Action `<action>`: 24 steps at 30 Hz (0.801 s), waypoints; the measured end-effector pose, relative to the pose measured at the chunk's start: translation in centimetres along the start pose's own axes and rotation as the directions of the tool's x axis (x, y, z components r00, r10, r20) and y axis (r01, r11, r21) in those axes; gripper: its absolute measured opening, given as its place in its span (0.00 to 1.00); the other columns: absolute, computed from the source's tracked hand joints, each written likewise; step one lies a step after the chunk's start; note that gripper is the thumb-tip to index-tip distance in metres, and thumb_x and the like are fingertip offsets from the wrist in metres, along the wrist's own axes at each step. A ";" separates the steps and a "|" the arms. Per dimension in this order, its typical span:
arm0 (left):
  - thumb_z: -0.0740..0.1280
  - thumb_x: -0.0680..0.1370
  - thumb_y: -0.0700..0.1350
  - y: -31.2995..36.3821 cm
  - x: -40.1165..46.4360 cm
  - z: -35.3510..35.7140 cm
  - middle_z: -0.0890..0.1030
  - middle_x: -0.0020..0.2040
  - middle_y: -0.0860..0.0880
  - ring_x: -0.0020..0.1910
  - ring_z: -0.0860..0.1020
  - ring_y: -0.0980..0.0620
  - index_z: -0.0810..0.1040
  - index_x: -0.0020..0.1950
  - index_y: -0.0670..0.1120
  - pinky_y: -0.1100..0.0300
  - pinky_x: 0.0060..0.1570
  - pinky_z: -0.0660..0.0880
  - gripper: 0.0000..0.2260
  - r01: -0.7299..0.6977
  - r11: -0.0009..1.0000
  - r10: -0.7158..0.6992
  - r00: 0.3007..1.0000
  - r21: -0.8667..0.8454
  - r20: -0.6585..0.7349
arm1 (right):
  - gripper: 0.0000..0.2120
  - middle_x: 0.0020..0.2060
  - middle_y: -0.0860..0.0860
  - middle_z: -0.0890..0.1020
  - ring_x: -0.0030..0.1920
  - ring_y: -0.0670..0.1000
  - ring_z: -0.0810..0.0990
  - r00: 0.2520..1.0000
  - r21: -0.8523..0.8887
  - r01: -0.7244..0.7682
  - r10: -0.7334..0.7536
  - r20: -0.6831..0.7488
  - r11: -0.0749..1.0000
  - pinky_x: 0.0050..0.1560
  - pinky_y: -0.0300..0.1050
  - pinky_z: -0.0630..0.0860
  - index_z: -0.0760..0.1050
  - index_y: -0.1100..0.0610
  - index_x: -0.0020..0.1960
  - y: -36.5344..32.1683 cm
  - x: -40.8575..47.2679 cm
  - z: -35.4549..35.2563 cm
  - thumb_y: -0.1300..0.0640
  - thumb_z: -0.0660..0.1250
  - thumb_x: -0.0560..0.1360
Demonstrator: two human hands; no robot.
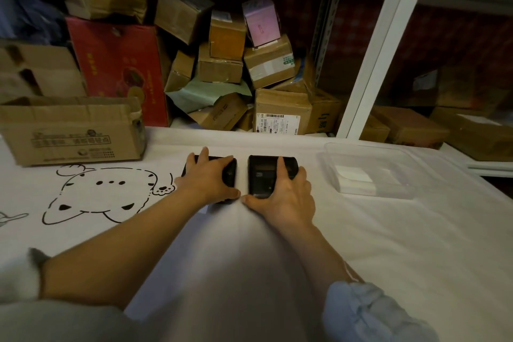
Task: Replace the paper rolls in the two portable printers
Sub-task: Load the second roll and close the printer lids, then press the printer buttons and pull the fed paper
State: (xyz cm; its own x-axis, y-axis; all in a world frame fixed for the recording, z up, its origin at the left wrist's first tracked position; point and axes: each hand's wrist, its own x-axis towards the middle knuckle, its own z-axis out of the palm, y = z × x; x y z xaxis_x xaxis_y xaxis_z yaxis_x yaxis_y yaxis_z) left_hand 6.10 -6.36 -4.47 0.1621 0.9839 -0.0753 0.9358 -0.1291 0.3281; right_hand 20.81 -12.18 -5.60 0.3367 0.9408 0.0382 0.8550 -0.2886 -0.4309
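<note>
The left hand [208,178] sits on top of the left printer [229,173], fingers draped over its far edge and thumb hooked at the near edge, so it grips the black body from above. The right hand [286,191] does the same on the right printer [263,175]: index finger stretched along the top toward the far end, thumb wrapped round the near corner, palm covering the right side. Both printers lie flat on the white-covered desk [361,230], side by side with a narrow gap between them, long axes running away from the person. Each hand is directly over its own unit, so neither needs to cross. Whether either lid is open cannot be told. The spare paper [352,176] appears to lie in the clear plastic tray [369,147], off to the right, nearer the right hand. That hand looks best placed to fetch it.
</note>
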 end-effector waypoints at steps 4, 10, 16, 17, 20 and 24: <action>0.71 0.68 0.61 0.6 0.1 0.5 0.54 0.76 0.43 0.74 0.50 0.39 0.59 0.74 0.57 0.39 0.70 0.59 0.38 0.028 1.000 -0.029 0.996 -0.014 -0.084 | 0.52 0.73 0.56 0.56 0.71 0.59 0.61 0.999 0.014 -0.045 0.045 -0.009 0.999 0.66 0.55 0.69 0.47 0.45 0.77 0.1 1.1 -0.3 0.34 0.72 0.64; 0.71 0.70 0.58 1.0 0.0 0.7 0.52 0.77 0.46 0.75 0.47 0.39 0.55 0.75 0.57 0.35 0.67 0.60 0.39 0.040 0.999 -0.040 0.997 0.006 -0.066 | 0.51 0.73 0.57 0.55 0.71 0.60 0.61 1.000 -0.044 -0.022 0.022 0.001 0.999 0.66 0.55 0.70 0.46 0.46 0.77 0.3 1.5 -0.1 0.32 0.70 0.65; 0.69 0.72 0.57 1.4 -0.8 0.7 0.45 0.78 0.47 0.76 0.42 0.40 0.50 0.77 0.57 0.32 0.68 0.54 0.40 0.056 0.998 -0.056 0.998 0.012 -0.038 | 0.52 0.74 0.56 0.54 0.72 0.60 0.60 0.998 -0.046 -0.020 0.023 0.063 0.999 0.66 0.55 0.69 0.45 0.46 0.78 0.4 1.5 -0.6 0.30 0.69 0.64; 0.69 0.72 0.58 1.4 -0.8 0.6 0.44 0.78 0.46 0.76 0.41 0.39 0.49 0.77 0.57 0.31 0.68 0.52 0.40 0.055 0.998 -0.054 0.998 0.022 -0.015 | 0.52 0.74 0.56 0.55 0.72 0.60 0.61 0.995 0.034 -0.024 0.021 0.097 0.999 0.66 0.55 0.68 0.47 0.46 0.78 0.6 1.7 -1.0 0.30 0.69 0.64; 0.67 0.73 0.58 1.7 -0.8 0.1 0.44 0.78 0.45 0.76 0.41 0.39 0.47 0.78 0.53 0.34 0.70 0.48 0.40 -0.023 0.995 0.018 0.999 0.098 0.048 | 0.41 0.76 0.54 0.58 0.74 0.58 0.60 0.997 0.371 -0.067 0.071 0.002 0.926 0.70 0.57 0.65 0.54 0.48 0.77 1.8 2.1 -3.1 0.35 0.66 0.71; 0.58 0.81 0.44 4.5 -1.6 -1.4 0.50 0.79 0.47 0.77 0.50 0.46 0.49 0.78 0.48 0.48 0.75 0.53 0.28 -0.325 0.946 0.322 0.941 -0.013 -0.105 | 0.21 0.74 0.51 0.65 0.73 0.54 0.64 0.977 0.439 0.005 0.089 -0.194 0.899 0.71 0.50 0.63 0.64 0.51 0.74 3.5 1.9 -4.6 0.54 0.59 0.81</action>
State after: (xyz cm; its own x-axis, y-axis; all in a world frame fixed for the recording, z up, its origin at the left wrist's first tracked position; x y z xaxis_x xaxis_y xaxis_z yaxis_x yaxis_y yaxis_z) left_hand 9.59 -8.30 -1.54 0.4206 0.8974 0.1334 0.8285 -0.4398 0.3467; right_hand 26.26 -12.26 -2.87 0.4816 0.8591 0.1734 0.5970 -0.1767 -0.7825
